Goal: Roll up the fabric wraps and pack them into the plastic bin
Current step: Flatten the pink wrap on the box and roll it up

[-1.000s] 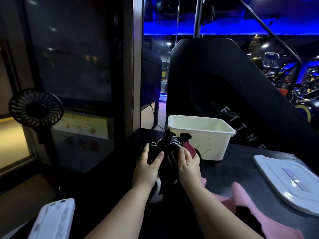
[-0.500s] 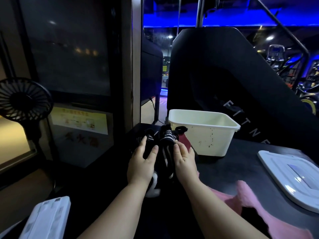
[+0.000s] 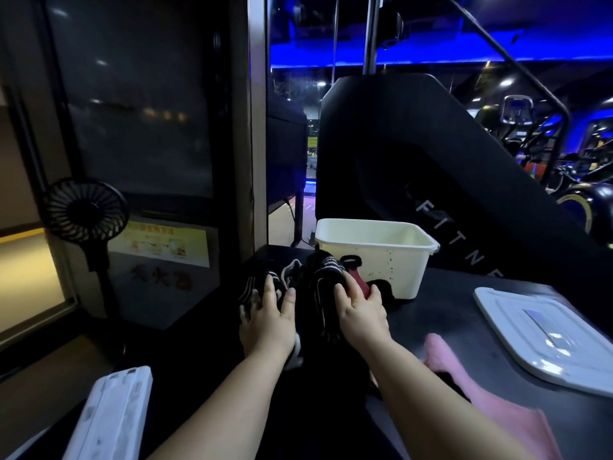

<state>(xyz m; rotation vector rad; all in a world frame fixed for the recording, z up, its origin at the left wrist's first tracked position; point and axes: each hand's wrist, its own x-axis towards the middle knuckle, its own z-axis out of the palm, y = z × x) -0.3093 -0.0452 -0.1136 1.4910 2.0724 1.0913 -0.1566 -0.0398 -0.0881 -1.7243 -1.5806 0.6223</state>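
Pressing wraps [image 3: 326, 272]: left hand [image 3: 268, 322], right hand [image 3: 361, 315].

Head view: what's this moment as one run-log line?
left hand: flat on black striped wraps | right hand: flat on same wraps | plastic bin: behind them, no wraps visible inside | lid: off, right

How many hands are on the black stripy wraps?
2. The left hand rests on the left side of the black striped wraps; the right hand rests on their right side, just in front of the white plastic bin.
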